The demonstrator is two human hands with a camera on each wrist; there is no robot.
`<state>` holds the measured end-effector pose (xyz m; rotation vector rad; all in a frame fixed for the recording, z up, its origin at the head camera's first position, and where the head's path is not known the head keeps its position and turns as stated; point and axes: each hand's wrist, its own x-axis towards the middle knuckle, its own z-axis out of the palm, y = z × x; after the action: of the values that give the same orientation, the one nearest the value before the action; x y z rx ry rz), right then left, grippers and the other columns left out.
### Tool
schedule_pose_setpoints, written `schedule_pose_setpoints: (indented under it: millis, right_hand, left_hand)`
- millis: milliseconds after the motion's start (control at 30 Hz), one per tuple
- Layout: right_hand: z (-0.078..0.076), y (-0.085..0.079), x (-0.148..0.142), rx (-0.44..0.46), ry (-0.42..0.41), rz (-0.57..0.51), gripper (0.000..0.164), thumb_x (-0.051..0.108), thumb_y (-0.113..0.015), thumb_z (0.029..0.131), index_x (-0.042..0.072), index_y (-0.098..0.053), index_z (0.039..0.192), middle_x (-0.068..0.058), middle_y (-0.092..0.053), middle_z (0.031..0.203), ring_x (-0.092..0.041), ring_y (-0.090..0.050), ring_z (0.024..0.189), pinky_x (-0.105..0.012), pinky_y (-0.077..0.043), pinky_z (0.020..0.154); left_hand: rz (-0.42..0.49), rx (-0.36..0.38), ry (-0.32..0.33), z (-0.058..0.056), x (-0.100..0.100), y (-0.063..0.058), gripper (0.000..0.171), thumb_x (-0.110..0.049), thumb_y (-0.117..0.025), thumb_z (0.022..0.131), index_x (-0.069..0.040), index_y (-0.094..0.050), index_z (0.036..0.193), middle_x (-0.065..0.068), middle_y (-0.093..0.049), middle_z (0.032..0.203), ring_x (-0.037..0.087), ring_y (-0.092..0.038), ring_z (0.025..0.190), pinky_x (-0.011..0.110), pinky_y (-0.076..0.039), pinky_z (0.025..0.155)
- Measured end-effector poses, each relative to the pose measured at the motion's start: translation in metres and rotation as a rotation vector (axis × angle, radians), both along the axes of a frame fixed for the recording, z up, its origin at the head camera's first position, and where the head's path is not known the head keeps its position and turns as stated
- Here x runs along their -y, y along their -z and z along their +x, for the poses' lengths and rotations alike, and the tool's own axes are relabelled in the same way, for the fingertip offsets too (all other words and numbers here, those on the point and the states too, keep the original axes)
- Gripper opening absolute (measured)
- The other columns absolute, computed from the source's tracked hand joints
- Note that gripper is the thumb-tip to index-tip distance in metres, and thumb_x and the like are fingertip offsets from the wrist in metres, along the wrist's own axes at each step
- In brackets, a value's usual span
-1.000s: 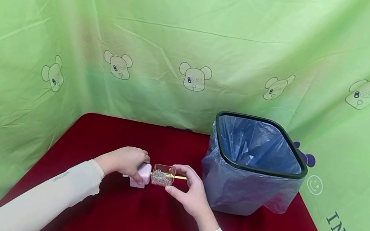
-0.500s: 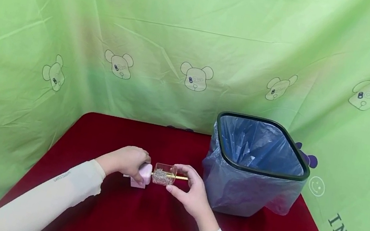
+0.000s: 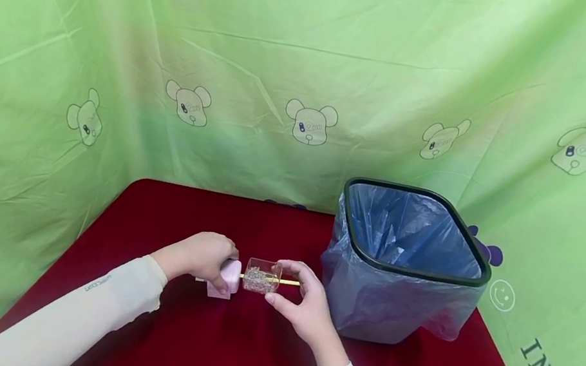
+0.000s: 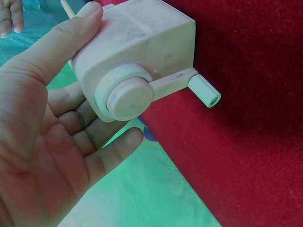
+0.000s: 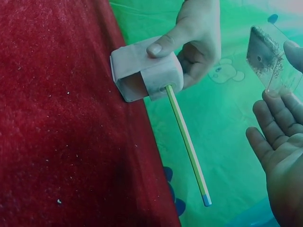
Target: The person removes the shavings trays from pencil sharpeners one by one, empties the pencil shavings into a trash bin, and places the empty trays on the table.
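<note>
In the head view my left hand (image 3: 206,256) grips a pink pencil sharpener (image 3: 231,275) low over the red table. Its hand crank (image 4: 173,84) faces the left wrist camera, with the thumb on top of the body. A yellow-green striped pencil (image 5: 187,144) sticks out of the sharpener's other end, beside an open drawer slot (image 5: 133,87). My right hand (image 3: 308,310) pinches the clear shavings drawer (image 3: 260,278) between thumb and fingers, apart from the sharpener. Grey shavings (image 5: 271,53) lie inside the drawer. Seen from the head, the drawer overlaps the pencil.
A bin (image 3: 389,305) lined with a translucent blue bag (image 3: 409,226) stands just right of my right hand, its black rim (image 3: 418,272) uppermost. Red cloth (image 3: 239,357) covers the table, with pale specks (image 5: 59,201) on it. Green printed curtains (image 3: 256,59) enclose the sides and back.
My right hand and the shavings drawer have shifted very slightly right. The left hand keeps its hold on the pencil sharpener, almost still.
</note>
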<state>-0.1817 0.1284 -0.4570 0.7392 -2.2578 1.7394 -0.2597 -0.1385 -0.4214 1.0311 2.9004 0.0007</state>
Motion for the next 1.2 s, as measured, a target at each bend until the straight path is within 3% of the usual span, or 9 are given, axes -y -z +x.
schedule_pose_setpoints:
  millis: [367, 833, 1200]
  right_hand:
    - [-0.001, -0.002, 0.0, 0.01, 0.017, 0.016, 0.051, 0.017, -0.084, 0.084, 0.02, -0.063, 0.131, 0.001, -0.066, 0.129, -0.019, -0.06, 0.12, -0.037, -0.05, 0.104]
    - [0.006, -0.017, 0.004, 0.011, 0.07, 0.002, 0.054, 0.019, -0.085, 0.081, 0.022, -0.064, 0.131, 0.003, -0.067, 0.129, -0.019, -0.06, 0.121, -0.032, -0.05, 0.104]
    - [0.014, -0.032, 0.01, -0.001, 0.091, 0.01, 0.054, 0.019, -0.086, 0.082, 0.022, -0.063, 0.131, 0.002, -0.067, 0.126, -0.018, -0.063, 0.116, -0.031, -0.055, 0.094]
  left_hand:
    - [0.023, 0.009, -0.015, 0.0, -0.001, 0.001, 0.053, -0.051, -0.092, 0.065, -0.016, -0.078, 0.103, -0.011, -0.069, 0.087, 0.008, -0.059, 0.081, 0.032, -0.052, 0.078]
    - [0.039, -0.001, -0.018, 0.003, -0.001, -0.002, 0.05, -0.051, -0.093, 0.064, -0.018, -0.079, 0.099, -0.014, -0.069, 0.08, 0.009, -0.058, 0.076, 0.032, -0.051, 0.076]
    - [0.041, 0.007, -0.023, 0.007, 0.0, -0.007, 0.05, -0.053, -0.093, 0.062, -0.02, -0.081, 0.098, -0.015, -0.065, 0.074, 0.009, -0.055, 0.073, 0.032, -0.051, 0.072]
